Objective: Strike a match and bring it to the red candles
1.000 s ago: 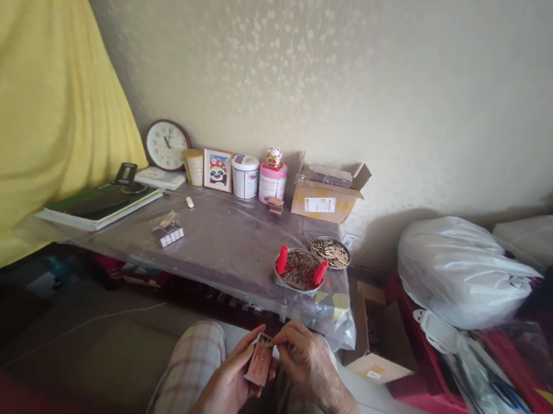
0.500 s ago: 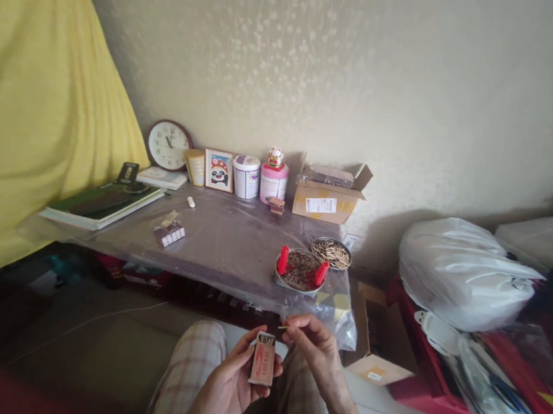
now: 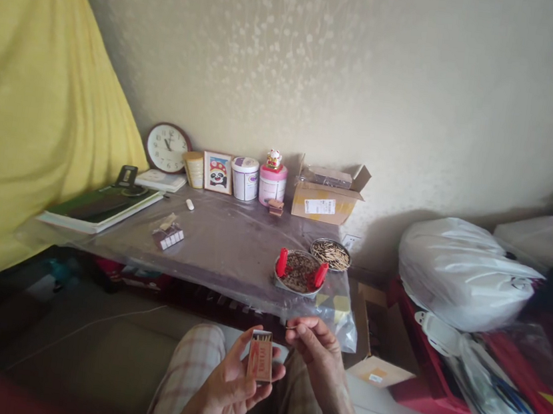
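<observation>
My left hand (image 3: 233, 384) is closed around a small matchbox (image 3: 260, 361), with matches showing at its partly slid-out upper end. Just right of the box, my right hand (image 3: 317, 353) pinches a single thin match (image 3: 291, 328) between thumb and fingertips, apart from the box. Beyond both hands, on the table, stands a round tin (image 3: 301, 274) of dark bits with two red candles (image 3: 282, 262) at its rim. Behind it sits a round dish (image 3: 313, 249) heaped with loose matches.
A plastic-covered table (image 3: 232, 242) holds a pack of matchboxes (image 3: 170, 238), a book (image 3: 99, 209), a clock (image 3: 167, 146), canisters (image 3: 244, 179) and a cardboard box (image 3: 327, 203). On the right are an open carton (image 3: 382, 371) and a white plastic bag (image 3: 460, 270).
My left hand has turned the matchbox slightly and shifted it a little left. The match in my right hand has moved slightly right, away from the box.
</observation>
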The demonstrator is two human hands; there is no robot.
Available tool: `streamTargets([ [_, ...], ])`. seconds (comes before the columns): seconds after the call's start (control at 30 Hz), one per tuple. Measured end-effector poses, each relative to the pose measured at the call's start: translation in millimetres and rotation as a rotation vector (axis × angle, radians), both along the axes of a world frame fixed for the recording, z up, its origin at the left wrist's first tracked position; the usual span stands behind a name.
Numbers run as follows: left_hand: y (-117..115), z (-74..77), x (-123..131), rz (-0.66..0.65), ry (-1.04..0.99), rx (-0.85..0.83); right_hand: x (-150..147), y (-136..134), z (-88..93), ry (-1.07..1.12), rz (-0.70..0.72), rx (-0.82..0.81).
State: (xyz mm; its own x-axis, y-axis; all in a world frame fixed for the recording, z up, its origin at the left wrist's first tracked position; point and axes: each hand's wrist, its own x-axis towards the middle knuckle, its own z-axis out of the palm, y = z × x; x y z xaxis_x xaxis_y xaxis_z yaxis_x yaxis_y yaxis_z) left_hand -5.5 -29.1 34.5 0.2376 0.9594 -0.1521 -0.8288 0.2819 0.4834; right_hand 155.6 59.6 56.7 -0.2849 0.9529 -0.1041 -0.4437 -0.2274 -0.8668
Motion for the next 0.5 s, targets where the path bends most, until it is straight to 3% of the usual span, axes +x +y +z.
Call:
streamTargets([
  [0.13, -0.8, 2.8, 2.4, 0.031, 0.066, 0.006, -1.3, -2.1, 2.1, 0.021, -0.007, 0.008],
  [0.5, 5.3, 21.3, 9.2, 0.281, 0.193, -0.050, -4.5, -4.0, -1.1, 0.009, -0.090, 0.012],
])
